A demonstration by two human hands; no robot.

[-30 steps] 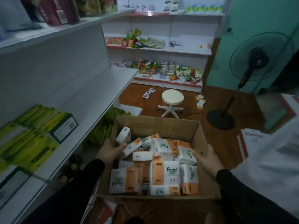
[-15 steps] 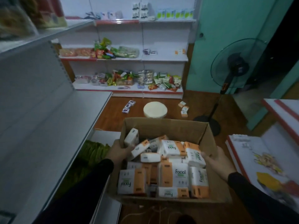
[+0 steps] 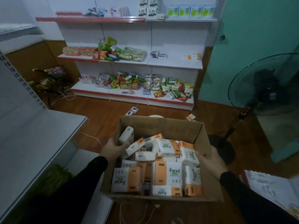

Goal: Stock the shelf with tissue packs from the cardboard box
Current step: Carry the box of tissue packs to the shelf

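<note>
An open cardboard box (image 3: 163,126) hangs in front of me, held off the floor. It is filled with several white-and-orange "Facial" tissue packs (image 3: 168,175). My left hand (image 3: 112,149) grips the box's left wall, fingers reaching inside beside a tilted pack (image 3: 127,135). My right hand (image 3: 210,160) clasps the box's right wall. Both arms wear black sleeves. A white shelf board (image 3: 37,136) lies bare at my left.
White-and-red shelves (image 3: 134,92) with snack packets line the far wall. A standing fan (image 3: 265,84) is at the right, its base near the box. Small packs (image 3: 131,110) lie on the wooden floor. Green goods (image 3: 56,175) sit on the lower left shelf.
My view has swung right and away from the left shelf; the green boxes there have left the frame. The box stays in both hands and now hides the white stool.
</note>
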